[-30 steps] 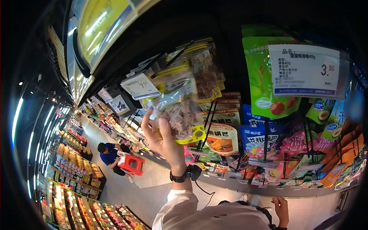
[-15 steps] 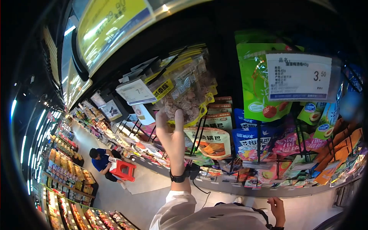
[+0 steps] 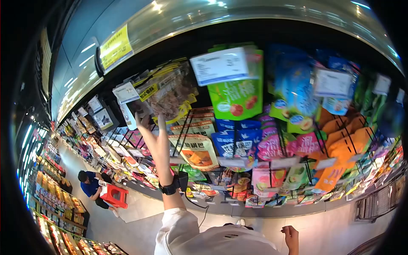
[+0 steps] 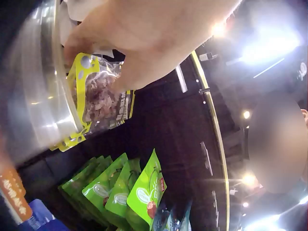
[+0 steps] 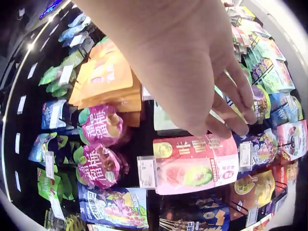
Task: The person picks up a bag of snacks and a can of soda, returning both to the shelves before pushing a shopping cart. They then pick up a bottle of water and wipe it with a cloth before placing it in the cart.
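My left hand (image 3: 158, 142) is raised in front of a row of hanging clear bags of brown dried snack (image 3: 170, 95) with yellow edging. Its thumb and a finger are spread in a V at the bags' lower part. From the left wrist, the front snack bag (image 4: 100, 98) shows right by the thumb and fingers, partly covered by the hand. Down beside the body, my right hand (image 3: 291, 237) hangs with loosely bent fingers and holds nothing. In the right wrist view it overlaps a pink snack pouch (image 5: 197, 163) on the rack.
Green pouches (image 3: 236, 95) hang right of the bags, behind a price tag (image 3: 219, 66). Beige pouches (image 3: 195, 151) and blue pouches (image 3: 236, 144) hang lower. A person sits by a red stool (image 3: 114, 195) in the aisle at left. A metal cart (image 3: 380, 197) stands at right.
My left hand has let go of the bag it held forward, and that bag hangs back among the others. The head view has swung right, showing more of the rack. The right hand stays low.
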{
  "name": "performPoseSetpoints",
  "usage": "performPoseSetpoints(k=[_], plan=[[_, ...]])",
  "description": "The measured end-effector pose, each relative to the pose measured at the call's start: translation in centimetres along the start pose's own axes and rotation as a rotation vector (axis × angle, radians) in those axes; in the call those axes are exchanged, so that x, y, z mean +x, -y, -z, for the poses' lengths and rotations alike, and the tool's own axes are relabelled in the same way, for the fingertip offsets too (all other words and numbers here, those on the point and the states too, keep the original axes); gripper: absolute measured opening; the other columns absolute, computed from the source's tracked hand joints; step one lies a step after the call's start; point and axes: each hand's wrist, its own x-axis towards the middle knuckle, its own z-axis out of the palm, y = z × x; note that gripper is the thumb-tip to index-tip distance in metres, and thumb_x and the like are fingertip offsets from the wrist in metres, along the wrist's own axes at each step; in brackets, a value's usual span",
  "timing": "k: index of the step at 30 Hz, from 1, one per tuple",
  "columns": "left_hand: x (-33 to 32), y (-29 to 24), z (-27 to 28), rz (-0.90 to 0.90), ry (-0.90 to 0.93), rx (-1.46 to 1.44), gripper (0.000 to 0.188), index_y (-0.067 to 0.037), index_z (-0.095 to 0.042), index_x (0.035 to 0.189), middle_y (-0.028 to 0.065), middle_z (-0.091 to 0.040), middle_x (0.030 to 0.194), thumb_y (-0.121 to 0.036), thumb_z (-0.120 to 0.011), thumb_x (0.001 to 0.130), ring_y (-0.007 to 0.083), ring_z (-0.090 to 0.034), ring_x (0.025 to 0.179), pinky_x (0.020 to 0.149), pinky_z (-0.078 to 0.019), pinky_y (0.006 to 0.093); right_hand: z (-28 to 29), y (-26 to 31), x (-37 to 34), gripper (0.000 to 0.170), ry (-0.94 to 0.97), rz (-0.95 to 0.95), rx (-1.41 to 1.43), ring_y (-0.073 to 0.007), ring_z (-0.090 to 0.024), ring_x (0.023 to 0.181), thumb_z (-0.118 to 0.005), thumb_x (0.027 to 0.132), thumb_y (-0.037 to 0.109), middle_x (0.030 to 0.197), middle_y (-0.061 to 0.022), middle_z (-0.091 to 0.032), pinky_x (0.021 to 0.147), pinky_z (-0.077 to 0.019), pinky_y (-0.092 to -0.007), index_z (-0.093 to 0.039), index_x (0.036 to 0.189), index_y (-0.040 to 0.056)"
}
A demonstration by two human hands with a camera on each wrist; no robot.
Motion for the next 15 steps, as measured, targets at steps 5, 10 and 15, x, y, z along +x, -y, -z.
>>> performPoseSetpoints(k=[5, 10, 15], plan=[[-7.3, -7.5, 0.0, 0.019, -0.067, -0.01, 0.068, -0.001, -0.027, 0.157, 0.0228, -0.045, 0.147, -0.014, -0.064, 0.101, 0.029, -0.047, 0.136, 0.117, -0.033, 0.0413, 6.4, -3.3, -4.2, 0.031, -0.058, 0.035, 0.009, -0.0232, -0.075, 0.082, -0.055, 0.104, 0.02, 0.086, -0.0167, -0.075, 0.076, -0.0571, -0.0334, -0.07, 0.099, -0.0068], [-16.6, -18.3, -3.8, -0.081, 0.066, -0.195, 0.044, 0.001, -0.047, 0.143, 0.0187, -0.066, 0.122, -0.015, -0.06, 0.104, 0.0263, -0.063, 0.113, 0.103, -0.0469, 0.0388, 16.5, -8.4, -11.6, 0.028, -0.161, 0.028, -0.13, -0.0259, -0.074, 0.083, -0.055, 0.103, 0.019, 0.091, -0.0181, -0.075, 0.078, -0.0558, -0.0348, -0.07, 0.101, -0.0046], [-27.5, -29.6, -8.5, -0.073, 0.32, -0.269, 0.038, 0.006, -0.061, 0.123, 0.0185, -0.071, 0.11, -0.026, -0.064, 0.103, 0.0266, -0.066, 0.096, 0.087, -0.0521, 0.0363, 25.1, -15.1, -19.0, 0.03, -0.326, 0.019, -0.312, -0.0397, -0.064, 0.087, -0.056, 0.103, 0.029, 0.092, -0.0206, -0.068, 0.079, -0.0513, -0.0479, -0.068, 0.102, 0.0012]])
